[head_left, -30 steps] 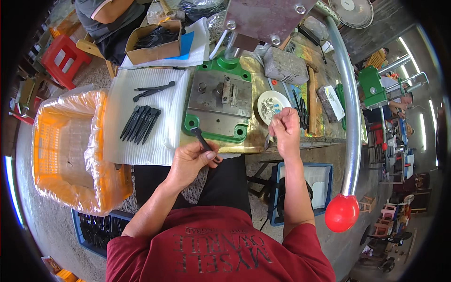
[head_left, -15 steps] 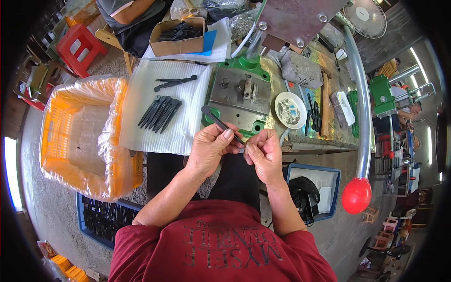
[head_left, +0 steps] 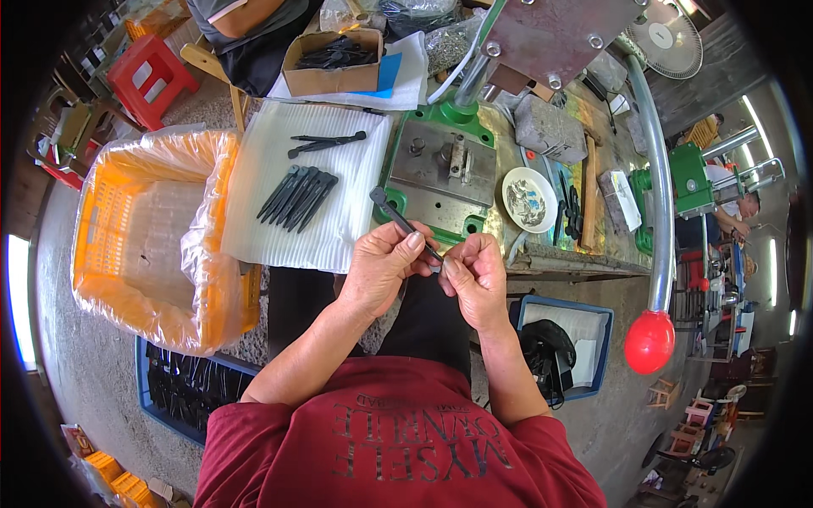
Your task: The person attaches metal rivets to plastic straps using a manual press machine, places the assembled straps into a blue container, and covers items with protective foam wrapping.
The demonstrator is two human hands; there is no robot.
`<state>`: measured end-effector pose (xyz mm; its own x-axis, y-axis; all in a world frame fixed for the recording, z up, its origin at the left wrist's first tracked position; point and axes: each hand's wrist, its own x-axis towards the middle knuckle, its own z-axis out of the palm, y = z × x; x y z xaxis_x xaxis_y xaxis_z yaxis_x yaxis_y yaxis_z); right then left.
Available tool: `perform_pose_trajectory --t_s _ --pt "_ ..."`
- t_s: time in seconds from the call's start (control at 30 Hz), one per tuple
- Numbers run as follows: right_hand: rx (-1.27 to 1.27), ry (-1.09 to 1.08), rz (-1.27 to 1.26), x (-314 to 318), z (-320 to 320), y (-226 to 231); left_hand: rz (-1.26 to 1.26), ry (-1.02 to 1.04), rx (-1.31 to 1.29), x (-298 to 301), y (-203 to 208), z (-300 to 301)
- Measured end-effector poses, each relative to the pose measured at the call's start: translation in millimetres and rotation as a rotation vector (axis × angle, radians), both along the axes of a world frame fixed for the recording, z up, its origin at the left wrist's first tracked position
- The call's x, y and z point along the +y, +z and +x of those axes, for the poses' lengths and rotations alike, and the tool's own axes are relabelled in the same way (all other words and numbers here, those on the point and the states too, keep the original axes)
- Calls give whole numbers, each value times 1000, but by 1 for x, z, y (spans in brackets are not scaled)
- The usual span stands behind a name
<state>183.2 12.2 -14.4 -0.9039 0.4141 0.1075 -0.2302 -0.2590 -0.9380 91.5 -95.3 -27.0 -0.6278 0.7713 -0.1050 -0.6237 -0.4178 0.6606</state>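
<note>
My left hand [head_left: 383,264] is closed round a slim black plastic bar [head_left: 394,212] with a rounded knob at its upper end. Its lower end reaches my right hand [head_left: 476,278], whose thumb and fingers pinch together there; what they hold is too small to make out. Both hands are in front of a green hand press [head_left: 405,188] with a steel block on its base. To the left, on white foam sheet [head_left: 343,229], lies a row of similar black bars [head_left: 298,196], with a crossed pair [head_left: 329,142] above it. Right of the press stands a white bowl [head_left: 511,188] holding small shiny metal pieces.
An orange crate [head_left: 95,254] lined with clear plastic stands left. Behind the foam is a cardboard box [head_left: 326,80] of black parts. The press lever with a red knob [head_left: 649,345] hangs at right. Blue trays [head_left: 600,372] are on the floor. Another person [head_left: 246,34] sits far left.
The view has shifted slightly, so the bench things appear a little right and higher. Both hands keep nearly the same pose on the black bar.
</note>
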Motion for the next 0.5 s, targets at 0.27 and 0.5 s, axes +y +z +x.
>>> perform_pose_trajectory --t_s 0.27,0.5 --pt "2 -24 -2 -1 2 -5 -26 5 50 1 0 3" --pt "1 -87 19 -6 5 -9 -87 82 216 4 -6 7"
